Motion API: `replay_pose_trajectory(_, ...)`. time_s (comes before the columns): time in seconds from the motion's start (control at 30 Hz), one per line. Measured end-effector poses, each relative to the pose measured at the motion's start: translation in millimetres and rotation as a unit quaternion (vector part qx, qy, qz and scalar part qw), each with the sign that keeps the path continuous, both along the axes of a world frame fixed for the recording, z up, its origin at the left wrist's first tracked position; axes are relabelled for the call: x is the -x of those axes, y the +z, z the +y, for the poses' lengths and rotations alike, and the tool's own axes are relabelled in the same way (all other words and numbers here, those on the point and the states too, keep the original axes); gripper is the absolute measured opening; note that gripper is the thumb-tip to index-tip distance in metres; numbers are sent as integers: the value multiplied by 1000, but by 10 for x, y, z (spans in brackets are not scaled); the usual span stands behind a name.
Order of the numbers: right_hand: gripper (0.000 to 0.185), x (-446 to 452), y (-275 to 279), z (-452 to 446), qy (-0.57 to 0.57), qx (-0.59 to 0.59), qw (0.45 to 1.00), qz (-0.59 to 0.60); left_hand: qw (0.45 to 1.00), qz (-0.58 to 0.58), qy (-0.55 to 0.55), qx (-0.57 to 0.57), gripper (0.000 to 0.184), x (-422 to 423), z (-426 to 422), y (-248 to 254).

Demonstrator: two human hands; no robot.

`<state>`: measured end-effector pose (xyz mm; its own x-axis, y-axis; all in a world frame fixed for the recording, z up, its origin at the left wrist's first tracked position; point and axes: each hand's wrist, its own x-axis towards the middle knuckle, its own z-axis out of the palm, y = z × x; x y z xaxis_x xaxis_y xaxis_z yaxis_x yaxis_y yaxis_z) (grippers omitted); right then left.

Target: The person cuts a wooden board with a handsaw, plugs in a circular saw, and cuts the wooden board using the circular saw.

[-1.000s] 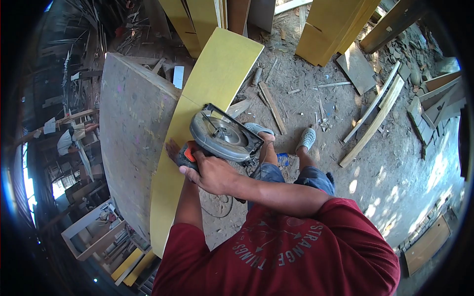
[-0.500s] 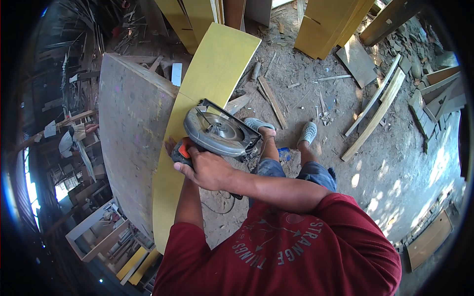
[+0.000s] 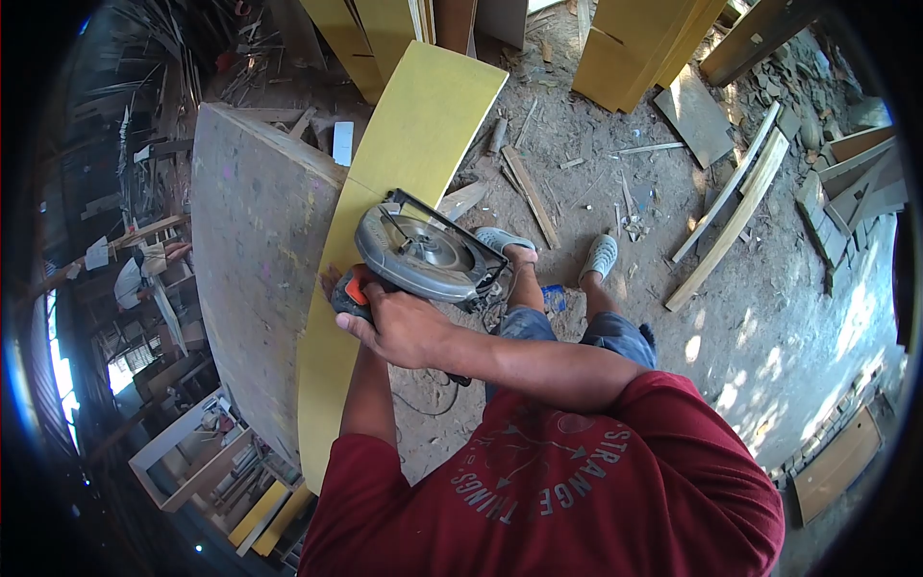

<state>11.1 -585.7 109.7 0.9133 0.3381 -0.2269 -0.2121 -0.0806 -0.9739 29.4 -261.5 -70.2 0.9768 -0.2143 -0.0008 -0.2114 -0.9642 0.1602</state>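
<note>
My right hand (image 3: 409,332) is wrapped round the rear handle of a circular saw (image 3: 418,245), its thumb toward the bottom left. The saw lies tilted over a long yellow board (image 3: 413,120), with its round blade and black base plate facing up toward the right. My left hand (image 3: 333,281) is mostly hidden behind the saw handle. Its few visible fingers are stretched out against the yellow board, beside the handle. A thin line crosses the board just above the saw. Under the board stands a worn, paint-stained worktable (image 3: 260,231).
A power cord (image 3: 433,409) loops below the saw. My feet stand on a dirt floor scattered with wood strips (image 3: 735,221) and offcuts. More yellow boards (image 3: 639,53) lean at the back. Another person (image 3: 135,279) is at the far left, near piled wood.
The saw and my right hand have shifted very slightly left and up. My left hand stays by the handle. The person at the far left has moved a little.
</note>
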Motion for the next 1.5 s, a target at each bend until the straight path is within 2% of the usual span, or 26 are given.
replay_pose_trajectory(0.83,78,-97,20,10,29,3,999,14,1000,-17,14,-7,89,-8,31,-8)
replay_pose_trajectory(1.03,74,-150,82,-25,29,0,999,21,1000,-22,19,-9,88,10,39,-15)
replay_pose_trajectory(1.5,75,-222,-14,113,12,0,1000,-7,998,-38,37,-15,88,6,63,-27)
